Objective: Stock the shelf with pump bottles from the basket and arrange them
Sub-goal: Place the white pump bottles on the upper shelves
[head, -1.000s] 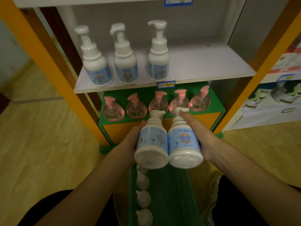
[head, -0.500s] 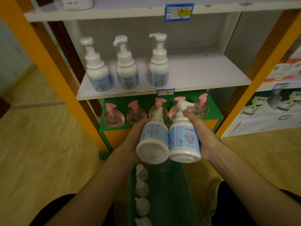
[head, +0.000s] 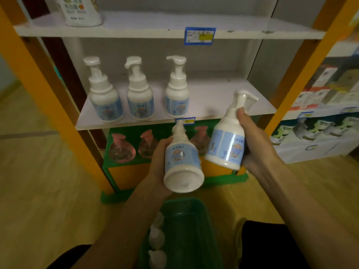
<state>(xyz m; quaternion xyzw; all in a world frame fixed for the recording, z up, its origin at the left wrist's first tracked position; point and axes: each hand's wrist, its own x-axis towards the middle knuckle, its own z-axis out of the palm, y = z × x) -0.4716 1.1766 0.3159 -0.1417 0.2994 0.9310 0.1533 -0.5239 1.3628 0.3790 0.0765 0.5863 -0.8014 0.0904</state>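
two pump bottles are in hand: the left hand point(head: 158, 162) grips the left bottle point(head: 181, 162) at frame centre, base toward the camera, and the right hand point(head: 256, 146) grips the right bottle point(head: 226, 140) just right of centre. half a second ago the bottles touched side by side; now they are apart, and the right one has risen so its pump head overlaps the middle shelf point(head: 223, 98), where three shelved bottles point(head: 139, 100) stand at left. judgement: placement on the bare right portion comes next. more bottles remain in the basket point(head: 196, 210) at lower centre.
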